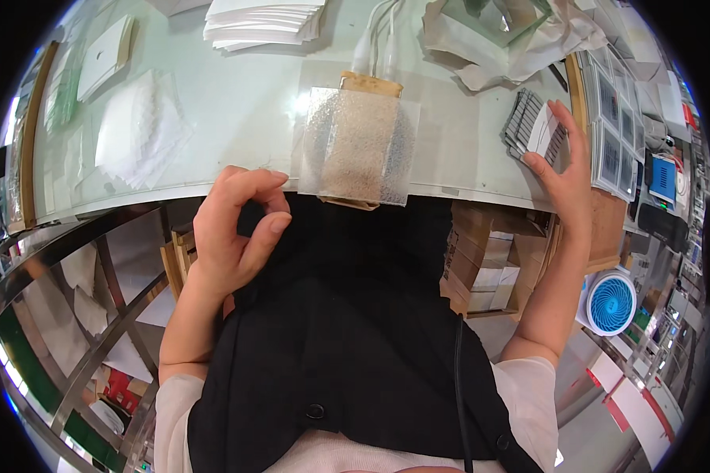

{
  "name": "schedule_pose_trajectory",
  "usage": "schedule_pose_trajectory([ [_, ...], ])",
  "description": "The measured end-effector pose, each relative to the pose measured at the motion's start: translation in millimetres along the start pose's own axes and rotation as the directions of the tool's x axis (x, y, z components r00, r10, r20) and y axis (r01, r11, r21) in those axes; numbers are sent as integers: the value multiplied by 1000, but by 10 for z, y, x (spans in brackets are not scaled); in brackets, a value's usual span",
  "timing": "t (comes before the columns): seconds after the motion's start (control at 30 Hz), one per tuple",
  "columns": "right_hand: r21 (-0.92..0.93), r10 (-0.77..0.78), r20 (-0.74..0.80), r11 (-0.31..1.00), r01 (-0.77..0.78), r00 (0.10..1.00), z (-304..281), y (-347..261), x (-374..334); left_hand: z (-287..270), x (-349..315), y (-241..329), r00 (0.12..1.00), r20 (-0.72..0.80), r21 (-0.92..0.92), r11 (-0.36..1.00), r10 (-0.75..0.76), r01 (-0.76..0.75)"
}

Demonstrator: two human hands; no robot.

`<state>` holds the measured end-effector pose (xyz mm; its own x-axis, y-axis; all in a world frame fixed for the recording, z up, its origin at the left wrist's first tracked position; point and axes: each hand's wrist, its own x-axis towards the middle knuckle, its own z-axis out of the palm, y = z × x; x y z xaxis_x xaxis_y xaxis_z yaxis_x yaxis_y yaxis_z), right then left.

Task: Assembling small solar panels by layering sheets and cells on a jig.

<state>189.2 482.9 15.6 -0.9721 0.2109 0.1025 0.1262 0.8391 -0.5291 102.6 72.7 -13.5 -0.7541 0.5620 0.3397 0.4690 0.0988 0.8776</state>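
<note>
My left hand (241, 229) hovers just off the table's front edge, holding nothing, its fingers curled and the thumb apart from the index finger. At the right side of the table, my right hand (568, 169) has its thumb and fingertips on opposite edges of a small white card (543, 130). The card lies on a stack of grey striped pieces (519, 120). Between my hands, a clear bubble-wrap sheet or pouch (359, 150) lies over a tan board-like piece (371, 83), which sticks out at its far end. White cables (363, 55) run away from that end.
Clear plastic bags (138, 130) lie on the left of the pale table (237, 102). A stack of white sheets (264, 22) sits at the back. Crumpled brown paper (489, 55) is at back right, beside clear-fronted drawers (611, 142). Cardboard boxes (477, 260) stand below the table.
</note>
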Motion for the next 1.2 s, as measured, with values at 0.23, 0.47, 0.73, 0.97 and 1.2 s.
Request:
schedule_pose_trajectory([
  [0.23, 355, 4, -199, 932, 68, 980, 72, -645, -43, 45, -25, 65, 995, -68, 10, 997, -74, 75],
  [0.47, 245, -328, 72, 921, 302, 942, 552, -1670, 101, 122, 25, 50, 985, -65, -56, 987, -157, 154],
  [0.73, 183, -358, 34, 920, 346, 933, 707, -1688, 244, 86, 67, 48, 996, -56, -82, 994, -72, 67],
  [0.97, 681, 144, 228, 684, -263, 963, 820, -1295, 366, 120, 147, 72, 993, -24, -103, 988, -118, 115],
  [1.2, 772, 144, 301, 544, -330, 943, 839, -1265, 386, 150, 167, 100, 973, -21, -178, 959, -229, 222],
])
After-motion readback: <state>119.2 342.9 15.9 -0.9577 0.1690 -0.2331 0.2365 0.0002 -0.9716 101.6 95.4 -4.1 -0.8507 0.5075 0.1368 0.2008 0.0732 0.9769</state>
